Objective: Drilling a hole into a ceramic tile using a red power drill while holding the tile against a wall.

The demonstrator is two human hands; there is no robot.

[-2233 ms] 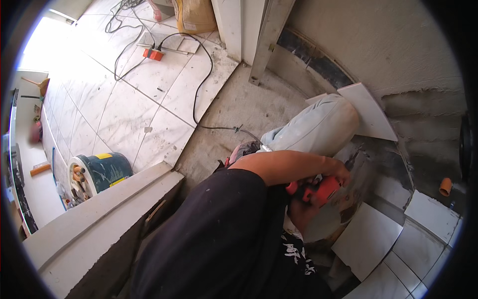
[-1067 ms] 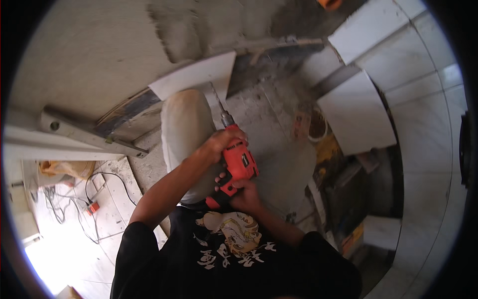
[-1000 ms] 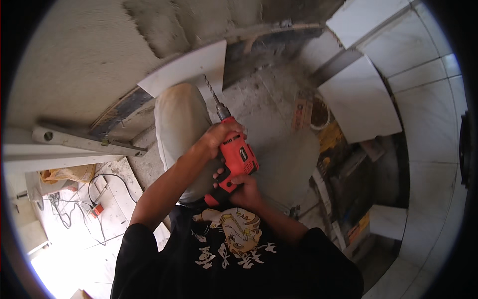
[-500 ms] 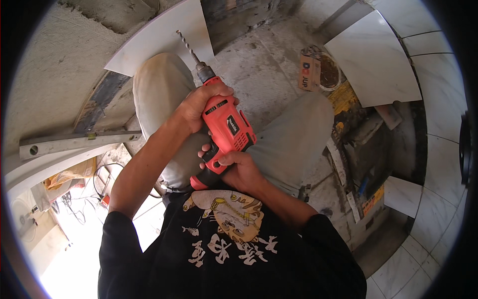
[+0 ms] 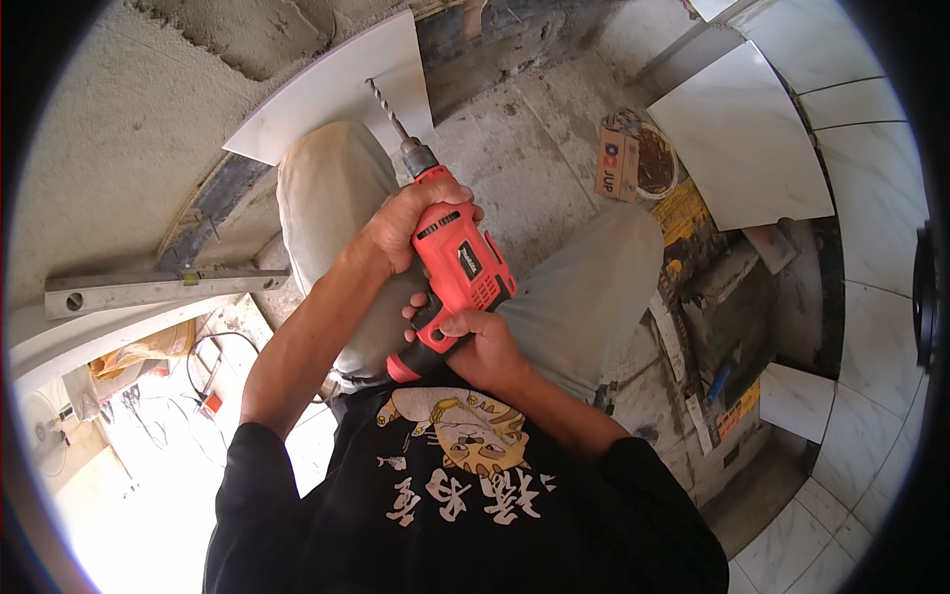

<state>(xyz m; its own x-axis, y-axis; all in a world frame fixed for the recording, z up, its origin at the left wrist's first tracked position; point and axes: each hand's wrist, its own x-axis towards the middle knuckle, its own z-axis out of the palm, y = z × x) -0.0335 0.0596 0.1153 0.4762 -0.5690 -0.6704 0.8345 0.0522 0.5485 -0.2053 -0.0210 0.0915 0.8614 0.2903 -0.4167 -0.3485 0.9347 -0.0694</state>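
A red and black power drill (image 5: 461,265) points away from me, up and to the left, with a long spiral drill bit (image 5: 386,108) in its chuck. My left hand (image 5: 416,220) wraps over the front of the body, just behind the chuck. Lower down, my right hand (image 5: 483,346) grips the handle; some fingers show near the trigger, but I cannot tell whether it is pressed. The bit's tip meets a white tile (image 5: 327,94) at a small dark spot. Whether it has entered the tile is not visible.
A spirit level (image 5: 163,289) lies at the left, above cables (image 5: 148,411). Ahead right stand a small cardboard box (image 5: 617,163) and a bucket (image 5: 656,163). Large white tiles (image 5: 742,134) line the right side. A blue object (image 5: 719,382) lies near boards and yellow pieces.
The whole view has shifted slightly, so the drill, tile and legs appear a little lower and further right. Both hands keep their hold on the drill, its tip at the tile.
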